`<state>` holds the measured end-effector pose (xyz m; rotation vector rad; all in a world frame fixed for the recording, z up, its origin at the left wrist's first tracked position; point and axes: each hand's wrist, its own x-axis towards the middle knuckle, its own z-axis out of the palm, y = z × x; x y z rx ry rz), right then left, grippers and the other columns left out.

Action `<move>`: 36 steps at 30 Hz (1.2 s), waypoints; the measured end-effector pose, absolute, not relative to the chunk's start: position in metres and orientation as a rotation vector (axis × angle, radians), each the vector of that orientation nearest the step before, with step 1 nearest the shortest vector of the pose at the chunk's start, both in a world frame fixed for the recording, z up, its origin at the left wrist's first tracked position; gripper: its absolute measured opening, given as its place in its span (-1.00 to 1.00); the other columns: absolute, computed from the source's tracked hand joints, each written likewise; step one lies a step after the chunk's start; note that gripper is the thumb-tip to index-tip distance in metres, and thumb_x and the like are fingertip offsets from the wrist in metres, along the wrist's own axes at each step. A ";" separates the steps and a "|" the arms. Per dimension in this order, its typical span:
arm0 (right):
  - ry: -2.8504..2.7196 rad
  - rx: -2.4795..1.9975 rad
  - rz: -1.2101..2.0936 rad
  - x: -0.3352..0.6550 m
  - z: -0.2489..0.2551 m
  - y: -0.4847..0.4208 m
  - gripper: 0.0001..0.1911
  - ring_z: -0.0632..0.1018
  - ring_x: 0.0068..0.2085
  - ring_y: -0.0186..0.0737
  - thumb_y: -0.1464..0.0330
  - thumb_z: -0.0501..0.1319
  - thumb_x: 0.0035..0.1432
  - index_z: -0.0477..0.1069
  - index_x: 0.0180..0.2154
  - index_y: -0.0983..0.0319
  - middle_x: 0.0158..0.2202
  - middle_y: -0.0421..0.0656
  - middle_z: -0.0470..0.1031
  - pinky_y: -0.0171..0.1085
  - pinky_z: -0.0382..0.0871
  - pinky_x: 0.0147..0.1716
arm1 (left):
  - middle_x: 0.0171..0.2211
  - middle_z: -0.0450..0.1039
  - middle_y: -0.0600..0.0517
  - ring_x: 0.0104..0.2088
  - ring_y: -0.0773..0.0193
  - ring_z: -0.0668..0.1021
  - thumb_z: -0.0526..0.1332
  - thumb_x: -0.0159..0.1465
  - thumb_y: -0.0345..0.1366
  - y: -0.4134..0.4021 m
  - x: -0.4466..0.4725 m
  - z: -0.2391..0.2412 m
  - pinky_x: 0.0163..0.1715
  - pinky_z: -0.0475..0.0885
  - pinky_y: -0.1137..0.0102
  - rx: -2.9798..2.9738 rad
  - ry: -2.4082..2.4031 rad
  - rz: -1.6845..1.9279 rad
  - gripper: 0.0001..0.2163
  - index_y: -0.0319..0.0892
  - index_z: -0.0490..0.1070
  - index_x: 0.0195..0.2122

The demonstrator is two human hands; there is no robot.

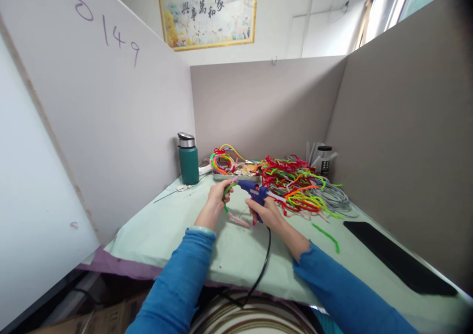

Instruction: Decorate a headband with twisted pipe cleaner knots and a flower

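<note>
Right hand (268,215) is curled firmly around the handle of a blue glue gun (255,191), a white glue stick (276,197) jutting from its back and a black power cord (266,255) trailing off the table edge. Left hand (219,197) is mostly closed, thumb and fingers pinching a green-and-pink pipe cleaner (225,207) that hangs over the pale green tablecloth (177,245), its lower pink end curving towards the right hand. The nozzle points at the upper pink tip beside the left fingertips; whether it touches, or any glue is out, I cannot tell.

As far as I can judge, the held piece is part-made: green and pink sections seem to run together, while the upper tip appears to be getting attention now. Behind, a multicoloured ring (215,164) at the tray (218,178) looks already formed. Plenty remains loose: a tangled pile of pipe cleaners (284,174) fills the back right, and one green pipe cleaner (327,236) lies alone nearer the front
</note>
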<state>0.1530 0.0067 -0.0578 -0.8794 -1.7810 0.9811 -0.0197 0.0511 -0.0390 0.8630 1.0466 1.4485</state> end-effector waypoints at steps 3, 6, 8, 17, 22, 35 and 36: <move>-1.775 -0.878 0.980 0.153 -0.060 0.008 -0.59 0.31 -0.69 -0.37 0.13 0.15 0.09 0.27 -0.65 0.25 -0.76 -0.24 0.29 -0.37 0.17 -0.66 | -0.69 0.27 0.12 -0.78 0.56 0.14 0.34 -0.08 -0.21 0.052 -0.020 -0.040 -0.76 -0.08 0.54 0.867 1.041 1.446 -0.76 -0.24 0.34 -0.52; -1.782 -0.882 0.956 0.153 -0.062 0.010 -0.58 0.33 -0.68 -0.36 0.12 0.14 0.09 0.27 -0.65 0.25 -0.75 -0.23 0.30 -0.38 0.17 -0.65 | -0.68 0.27 0.12 -0.77 0.56 0.14 0.33 -0.08 -0.21 0.052 -0.020 -0.041 -0.77 -0.08 0.54 0.873 1.035 1.446 -0.77 -0.24 0.34 -0.52; -1.794 -0.895 0.930 0.153 -0.062 0.011 -0.56 0.33 -0.68 -0.37 0.11 0.14 0.10 0.27 -0.67 0.25 -0.75 -0.22 0.30 -0.38 0.18 -0.64 | -0.69 0.27 0.12 -0.78 0.56 0.14 0.32 -0.07 -0.22 0.052 -0.020 -0.041 -0.77 -0.08 0.54 0.869 1.034 1.448 -0.78 -0.24 0.34 -0.53; -1.766 -0.906 0.947 0.153 -0.057 0.007 -0.56 0.30 -0.69 -0.37 0.13 0.15 0.08 0.25 -0.70 0.24 -0.77 -0.22 0.28 -0.37 0.17 -0.65 | -0.70 0.27 0.12 -0.78 0.57 0.13 0.32 -0.07 -0.22 0.050 -0.019 -0.039 -0.77 -0.08 0.54 0.850 1.048 1.451 -0.78 -0.24 0.33 -0.54; -1.793 -0.903 0.943 0.153 -0.062 0.010 -0.58 0.30 -0.69 -0.38 0.14 0.16 0.08 0.25 -0.68 0.25 -0.77 -0.23 0.28 -0.38 0.16 -0.65 | -0.70 0.27 0.12 -0.78 0.56 0.14 0.32 -0.07 -0.22 0.051 -0.020 -0.040 -0.77 -0.08 0.54 0.859 1.041 1.451 -0.78 -0.24 0.34 -0.52; -1.798 -0.903 0.932 0.153 -0.061 0.010 -0.57 0.31 -0.69 -0.38 0.15 0.14 0.10 0.24 -0.68 0.25 -0.76 -0.23 0.28 -0.38 0.16 -0.65 | -0.70 0.27 0.12 -0.78 0.56 0.13 0.32 -0.08 -0.23 0.051 -0.020 -0.040 -0.77 -0.09 0.54 0.856 1.044 1.454 -0.78 -0.25 0.34 -0.53; -1.805 -0.897 0.936 0.153 -0.062 0.011 -0.58 0.31 -0.68 -0.38 0.15 0.15 0.10 0.25 -0.67 0.25 -0.76 -0.23 0.29 -0.38 0.16 -0.65 | -0.70 0.27 0.12 -0.78 0.56 0.13 0.32 -0.08 -0.23 0.051 -0.020 -0.040 -0.77 -0.09 0.54 0.856 1.043 1.455 -0.78 -0.24 0.34 -0.53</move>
